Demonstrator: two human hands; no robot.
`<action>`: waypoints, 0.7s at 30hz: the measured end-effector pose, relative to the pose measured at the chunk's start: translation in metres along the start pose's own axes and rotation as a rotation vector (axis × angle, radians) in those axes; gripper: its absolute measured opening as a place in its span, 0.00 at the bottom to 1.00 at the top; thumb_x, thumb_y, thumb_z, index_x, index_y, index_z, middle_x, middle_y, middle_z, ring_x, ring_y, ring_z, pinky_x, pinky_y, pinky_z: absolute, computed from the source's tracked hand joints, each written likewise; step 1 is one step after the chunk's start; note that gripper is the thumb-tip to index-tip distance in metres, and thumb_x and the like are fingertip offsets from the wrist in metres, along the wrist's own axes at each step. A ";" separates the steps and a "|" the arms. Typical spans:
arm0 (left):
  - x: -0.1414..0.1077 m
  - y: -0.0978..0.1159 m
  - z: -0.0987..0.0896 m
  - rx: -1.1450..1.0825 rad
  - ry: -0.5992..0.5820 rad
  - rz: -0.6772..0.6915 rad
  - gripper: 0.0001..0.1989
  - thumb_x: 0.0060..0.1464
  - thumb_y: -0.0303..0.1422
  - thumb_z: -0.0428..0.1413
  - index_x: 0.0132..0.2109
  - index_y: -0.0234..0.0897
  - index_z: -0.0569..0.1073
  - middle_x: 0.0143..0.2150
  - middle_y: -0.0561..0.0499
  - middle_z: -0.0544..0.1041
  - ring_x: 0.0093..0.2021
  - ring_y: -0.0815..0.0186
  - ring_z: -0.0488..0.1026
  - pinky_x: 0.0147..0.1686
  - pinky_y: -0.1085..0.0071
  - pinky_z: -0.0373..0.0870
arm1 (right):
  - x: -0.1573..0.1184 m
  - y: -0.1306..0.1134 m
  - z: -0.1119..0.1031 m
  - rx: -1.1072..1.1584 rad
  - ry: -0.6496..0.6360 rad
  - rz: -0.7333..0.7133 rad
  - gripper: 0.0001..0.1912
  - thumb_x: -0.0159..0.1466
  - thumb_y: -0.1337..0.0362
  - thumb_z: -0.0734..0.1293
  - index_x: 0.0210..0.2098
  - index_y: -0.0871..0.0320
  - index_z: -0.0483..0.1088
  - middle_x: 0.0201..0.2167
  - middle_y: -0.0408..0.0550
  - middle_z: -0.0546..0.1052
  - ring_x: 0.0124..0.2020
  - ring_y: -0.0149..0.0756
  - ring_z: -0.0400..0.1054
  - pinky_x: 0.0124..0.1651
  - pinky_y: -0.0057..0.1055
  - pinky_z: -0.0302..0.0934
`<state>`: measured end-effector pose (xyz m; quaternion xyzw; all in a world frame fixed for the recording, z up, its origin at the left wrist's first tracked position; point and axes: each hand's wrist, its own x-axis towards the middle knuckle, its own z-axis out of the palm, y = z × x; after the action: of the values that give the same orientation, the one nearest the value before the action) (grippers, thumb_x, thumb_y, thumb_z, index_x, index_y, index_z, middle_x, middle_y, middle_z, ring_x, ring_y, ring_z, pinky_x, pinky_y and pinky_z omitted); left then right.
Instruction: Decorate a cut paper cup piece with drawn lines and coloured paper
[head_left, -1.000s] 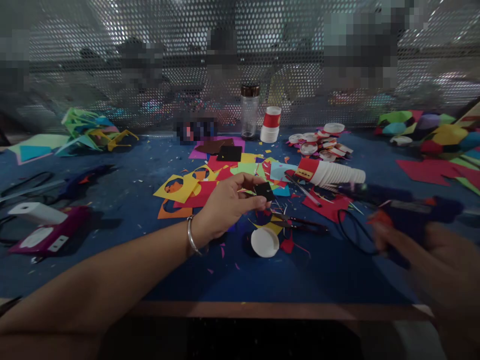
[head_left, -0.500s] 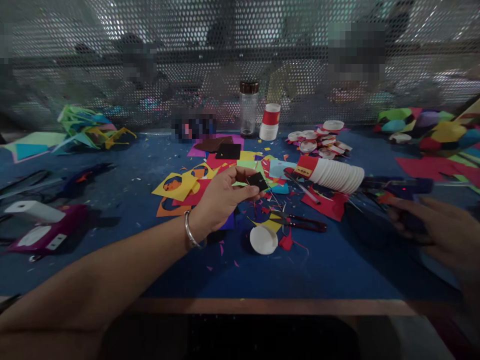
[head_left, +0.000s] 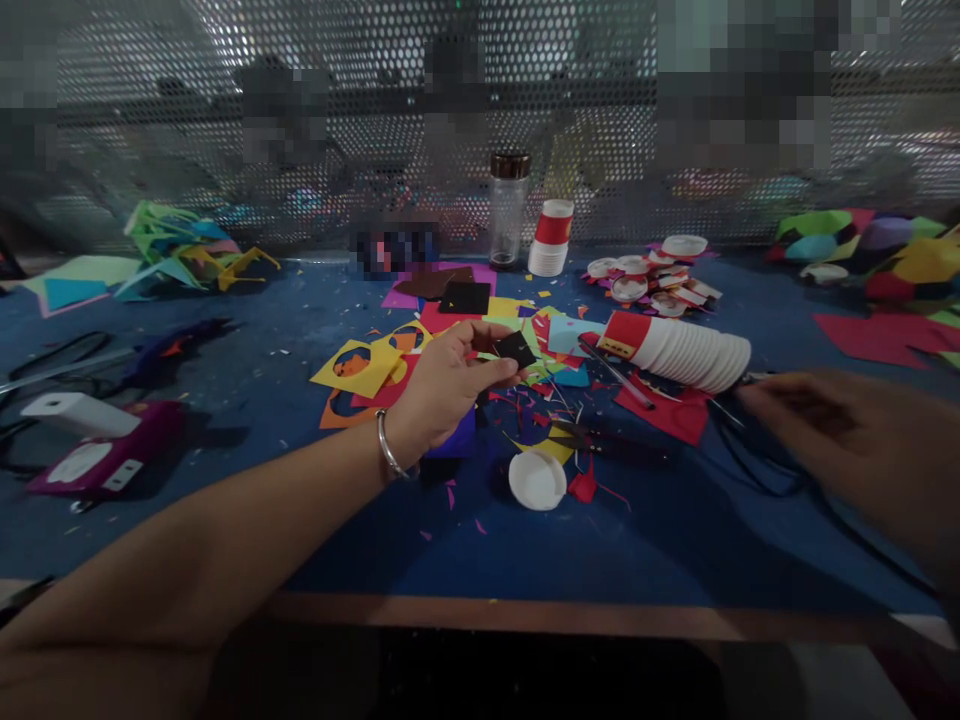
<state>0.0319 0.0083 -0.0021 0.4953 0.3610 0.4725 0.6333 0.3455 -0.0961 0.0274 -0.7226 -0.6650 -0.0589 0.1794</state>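
My left hand [head_left: 457, 385], with a silver bangle at the wrist, pinches a small black paper piece [head_left: 516, 349] above coloured paper. My right hand [head_left: 840, 420] is blurred at the right, its fingertips near the base of a lying stack of white paper cups [head_left: 686, 350]. Whether it holds anything I cannot make out. A white paper cup [head_left: 538, 480] sits mouth up below my left hand. Dark-handled scissors [head_left: 615, 442] rest just beyond it, beside red paper scraps [head_left: 583, 485]. A pen [head_left: 619, 373] lies by the cup stack.
Against the perforated metal screen stand a glass bottle [head_left: 509, 215] and upright nested cups [head_left: 552, 238]. Cut cup pieces [head_left: 660, 275] are heaped behind the lying stack. A purple power strip [head_left: 112, 455] with a white adapter lies left. Coloured paper shapes lie at both far sides.
My right hand has moved left toward the cup stack; the dark blue glue gun it had is no longer seen in it. The view has shifted slightly. My left hand still pinches the black piece.
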 end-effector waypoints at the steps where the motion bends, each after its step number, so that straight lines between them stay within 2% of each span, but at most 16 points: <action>1: 0.000 0.000 0.000 -0.001 0.002 0.003 0.15 0.49 0.19 0.61 0.44 0.33 0.71 0.35 0.54 0.77 0.31 0.72 0.79 0.39 0.72 0.77 | 0.002 -0.019 0.002 0.088 -0.038 -0.081 0.20 0.64 0.44 0.61 0.32 0.53 0.73 0.27 0.52 0.79 0.25 0.43 0.71 0.27 0.36 0.57; 3: 0.000 -0.001 0.000 0.006 0.003 0.017 0.15 0.49 0.19 0.62 0.44 0.33 0.71 0.35 0.54 0.77 0.31 0.72 0.79 0.39 0.72 0.77 | 0.011 -0.053 0.009 0.228 -0.159 -0.256 0.17 0.66 0.50 0.61 0.33 0.54 0.74 0.28 0.50 0.79 0.25 0.40 0.71 0.29 0.35 0.60; 5: 0.001 -0.001 0.000 0.032 0.004 0.032 0.15 0.49 0.19 0.62 0.44 0.33 0.71 0.35 0.55 0.77 0.30 0.72 0.79 0.38 0.73 0.77 | 0.024 -0.077 0.021 0.254 -0.274 -0.400 0.15 0.67 0.53 0.62 0.37 0.56 0.75 0.29 0.50 0.79 0.28 0.39 0.71 0.32 0.35 0.62; 9: 0.004 -0.002 -0.004 0.084 0.015 0.061 0.16 0.48 0.19 0.62 0.45 0.33 0.71 0.35 0.54 0.77 0.29 0.72 0.79 0.36 0.74 0.77 | 0.048 -0.102 0.046 0.153 -0.341 -0.668 0.12 0.66 0.61 0.64 0.45 0.58 0.75 0.42 0.55 0.79 0.45 0.47 0.73 0.47 0.40 0.65; 15: 0.010 -0.003 -0.009 0.103 0.035 0.074 0.16 0.49 0.18 0.61 0.45 0.33 0.70 0.30 0.56 0.76 0.28 0.72 0.78 0.35 0.73 0.77 | 0.060 -0.119 0.057 0.051 -0.474 -0.825 0.08 0.66 0.67 0.63 0.42 0.60 0.73 0.42 0.56 0.75 0.46 0.45 0.71 0.47 0.38 0.64; 21: 0.010 -0.001 -0.008 0.114 0.044 0.079 0.15 0.49 0.17 0.60 0.43 0.34 0.70 0.29 0.57 0.75 0.27 0.73 0.78 0.34 0.75 0.77 | 0.063 -0.120 0.057 0.064 -0.512 -0.823 0.07 0.66 0.67 0.63 0.41 0.58 0.73 0.40 0.53 0.73 0.42 0.42 0.69 0.43 0.35 0.62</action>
<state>0.0276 0.0200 -0.0048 0.5339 0.3813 0.4868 0.5767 0.2261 -0.0116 0.0164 -0.3850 -0.9198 0.0752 -0.0058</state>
